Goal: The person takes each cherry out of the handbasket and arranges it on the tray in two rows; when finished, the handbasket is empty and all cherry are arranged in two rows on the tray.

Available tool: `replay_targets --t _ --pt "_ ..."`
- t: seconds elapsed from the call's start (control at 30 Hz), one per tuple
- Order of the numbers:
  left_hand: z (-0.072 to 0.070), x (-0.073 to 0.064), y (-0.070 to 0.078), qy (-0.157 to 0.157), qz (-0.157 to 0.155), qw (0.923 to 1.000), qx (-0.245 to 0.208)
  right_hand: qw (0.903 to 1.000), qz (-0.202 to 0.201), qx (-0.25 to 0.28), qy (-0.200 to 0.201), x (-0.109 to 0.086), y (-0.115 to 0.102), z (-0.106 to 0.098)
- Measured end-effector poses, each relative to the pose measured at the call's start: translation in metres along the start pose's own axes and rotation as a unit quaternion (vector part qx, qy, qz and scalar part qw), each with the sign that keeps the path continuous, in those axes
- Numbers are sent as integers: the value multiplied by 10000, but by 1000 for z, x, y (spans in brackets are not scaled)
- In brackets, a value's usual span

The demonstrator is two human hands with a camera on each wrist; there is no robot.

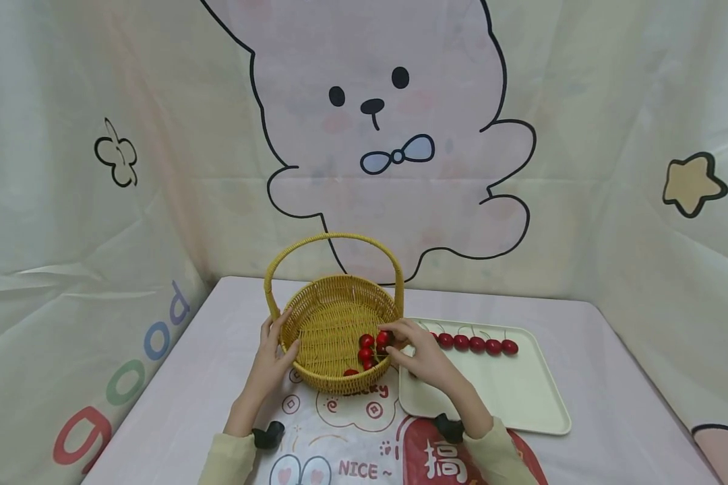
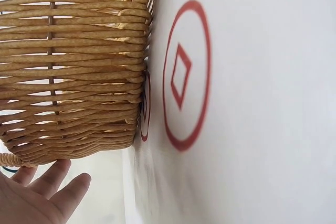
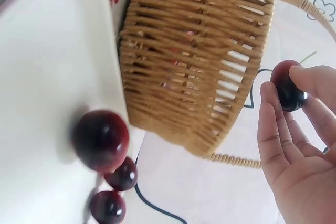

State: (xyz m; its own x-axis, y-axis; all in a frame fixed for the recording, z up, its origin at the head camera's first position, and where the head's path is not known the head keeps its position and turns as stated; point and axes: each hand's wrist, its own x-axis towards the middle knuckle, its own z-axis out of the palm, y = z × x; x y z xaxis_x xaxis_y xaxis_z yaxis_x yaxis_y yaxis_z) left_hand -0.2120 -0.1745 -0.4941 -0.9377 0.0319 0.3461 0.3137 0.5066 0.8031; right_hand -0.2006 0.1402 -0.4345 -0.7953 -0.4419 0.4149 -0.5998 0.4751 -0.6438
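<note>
A yellow wicker basket with a tall arched handle stands in the middle of the table. At its left side my left hand holds the rim, the thumb over the edge and the fingers against the outer wall; in the left wrist view those fingers touch the weave. Above the basket's right rim, my right hand pinches a dark red cherry with a green stem between thumb and fingers. Several red cherries lie inside the basket, towards its near right side.
A cream tray sits right of the basket, close beside it. Along its far side several cherries form a row, stems pointing away. Printed cloth covers the table, and a curtain with a bear drawing hangs behind.
</note>
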Motion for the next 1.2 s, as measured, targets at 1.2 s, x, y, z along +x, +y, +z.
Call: replay_targets --t 1.2 --pt "1 2 -4 -16 -3 10000 22 9947 930 -420 148 -47 42 -34"
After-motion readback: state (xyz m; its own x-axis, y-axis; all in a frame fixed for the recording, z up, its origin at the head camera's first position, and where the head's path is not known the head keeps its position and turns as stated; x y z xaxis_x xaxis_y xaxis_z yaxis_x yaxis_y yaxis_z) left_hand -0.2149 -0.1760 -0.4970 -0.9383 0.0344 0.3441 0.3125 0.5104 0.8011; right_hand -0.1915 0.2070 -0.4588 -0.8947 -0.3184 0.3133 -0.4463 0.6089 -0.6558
